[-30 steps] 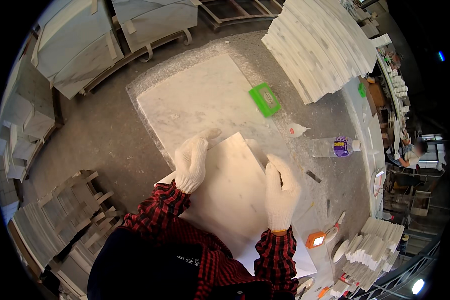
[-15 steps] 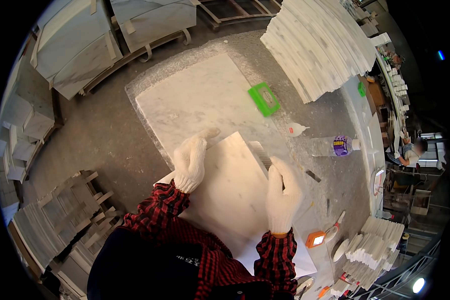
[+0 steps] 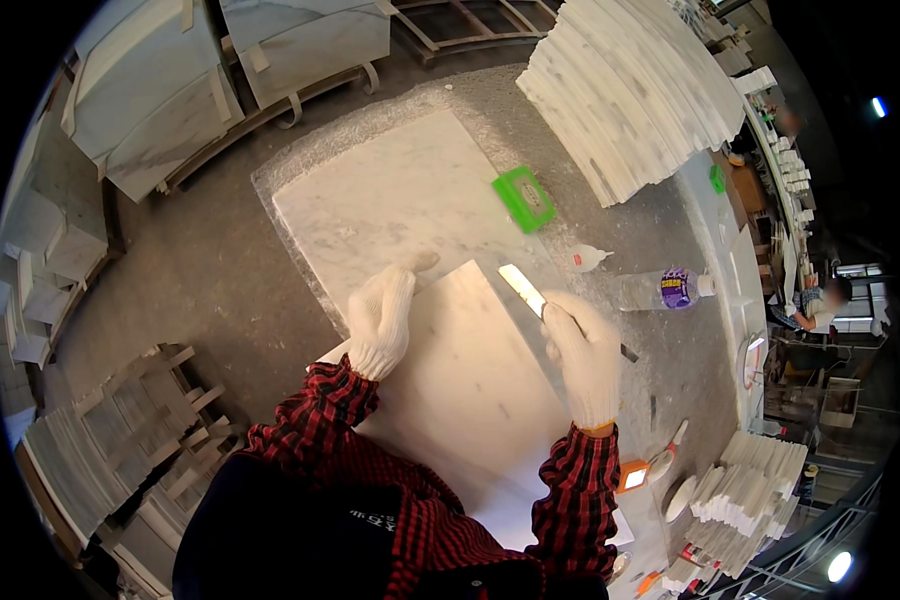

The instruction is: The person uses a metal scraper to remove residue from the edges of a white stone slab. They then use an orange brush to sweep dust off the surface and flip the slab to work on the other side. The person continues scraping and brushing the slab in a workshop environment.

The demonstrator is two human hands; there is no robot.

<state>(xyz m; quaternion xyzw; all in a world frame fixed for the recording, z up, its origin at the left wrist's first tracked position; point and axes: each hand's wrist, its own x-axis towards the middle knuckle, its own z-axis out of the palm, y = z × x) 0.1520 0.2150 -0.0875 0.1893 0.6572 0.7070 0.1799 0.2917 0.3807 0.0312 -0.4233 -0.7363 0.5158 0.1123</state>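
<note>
A pale marble tile [image 3: 470,370] with faint grey specks lies tilted in front of me, one corner pointing away. My left hand [image 3: 380,315], in a white knitted glove, is closed on the tile's left edge near that corner. My gloved right hand [image 3: 582,350] pinches a narrow flat strip [image 3: 520,288] that catches the light. The strip sticks out beyond the fingers, beside the tile's right edge and apart from it. Whether it is a blade or a file I cannot make out. Beneath, a larger veined marble slab [image 3: 390,190] rests on a rough work surface.
A green box [image 3: 524,199] lies at the slab's right edge. Right of it are a small white squeeze bottle [image 3: 587,257] and a clear bottle with a purple label [image 3: 670,288]. Stacked tiles [image 3: 630,100] stand far right. An orange lamp [image 3: 632,475] sits near my right sleeve.
My right hand has moved slightly right, away from the tile's edge. The strip has turned and now reflects bright light. My left hand stays on the tile.
</note>
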